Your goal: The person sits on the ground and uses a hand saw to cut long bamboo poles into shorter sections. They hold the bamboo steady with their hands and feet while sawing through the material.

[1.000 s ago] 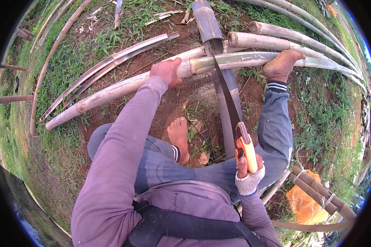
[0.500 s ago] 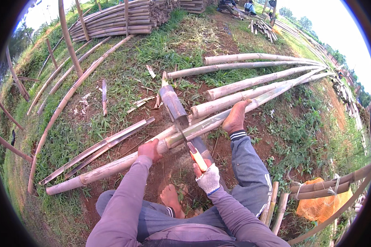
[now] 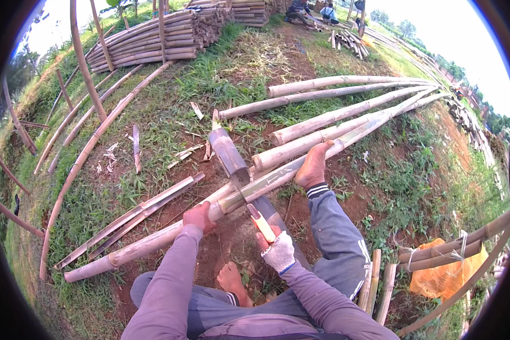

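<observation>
A long pale bamboo pole (image 3: 147,247) lies slantwise in front of me, its near end at lower left. My left hand (image 3: 200,217) is closed over the pole, left of a hand saw (image 3: 263,225). In a white knit glove, my right hand (image 3: 279,253) grips the saw's red-and-cream handle. Its thin blade crosses the pole; how deep it sits cannot be made out. Under the pole runs a dark bamboo length (image 3: 225,148), its far end cut open. My bare right foot (image 3: 313,165) presses on the pole, right of the blade.
Several bamboo poles (image 3: 323,129) fan out toward the upper right. Split bamboo pieces (image 3: 133,218) lie at left, with chips on the grass. A large bamboo stack (image 3: 147,42) stands behind. Bound poles with orange netting (image 3: 445,272) are at lower right. Other people (image 3: 300,12) sit far off.
The whole scene has slid slightly leftward as my head view turned. Both hands keep their holds on the pole and saw; any saw stroke is too small to tell.
</observation>
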`<act>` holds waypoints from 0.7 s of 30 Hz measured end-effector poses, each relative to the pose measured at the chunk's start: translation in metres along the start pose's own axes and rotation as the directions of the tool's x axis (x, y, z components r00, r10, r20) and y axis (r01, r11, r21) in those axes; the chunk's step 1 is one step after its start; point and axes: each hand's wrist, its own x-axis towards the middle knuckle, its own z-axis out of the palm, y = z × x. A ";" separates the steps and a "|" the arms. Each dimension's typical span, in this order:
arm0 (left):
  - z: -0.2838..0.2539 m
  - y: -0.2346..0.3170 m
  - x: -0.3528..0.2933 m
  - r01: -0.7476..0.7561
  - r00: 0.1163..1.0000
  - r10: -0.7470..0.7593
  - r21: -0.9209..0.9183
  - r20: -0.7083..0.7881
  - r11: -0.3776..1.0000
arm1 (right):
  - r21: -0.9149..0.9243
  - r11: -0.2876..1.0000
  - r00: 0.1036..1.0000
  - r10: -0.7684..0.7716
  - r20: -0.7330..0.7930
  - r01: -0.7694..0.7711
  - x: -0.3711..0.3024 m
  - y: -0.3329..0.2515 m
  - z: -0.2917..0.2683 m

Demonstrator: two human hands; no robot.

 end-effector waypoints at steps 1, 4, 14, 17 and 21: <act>-0.001 0.000 0.000 -0.001 1.000 0.001 0.000 0.003 1.000 | -0.006 1.000 1.000 -0.002 -0.001 0.002 0.000 0.001 0.001; -0.005 0.003 -0.003 -0.002 1.000 0.002 -0.005 0.006 1.000 | -0.020 1.000 1.000 0.005 0.008 -0.004 -0.001 0.002 0.001; -0.006 0.003 -0.001 -0.001 1.000 0.001 0.012 0.001 1.000 | -0.013 1.000 0.998 0.020 0.053 -0.019 0.001 -0.002 -0.003; -0.002 0.000 0.000 -0.003 1.000 0.004 0.017 -0.004 1.000 | -0.035 0.999 0.996 0.035 0.078 -0.032 0.002 -0.007 -0.005; 0.000 -0.002 0.001 -0.012 1.000 0.012 0.006 -0.013 1.000 | -0.048 0.998 0.996 0.037 0.084 -0.033 0.002 -0.009 -0.006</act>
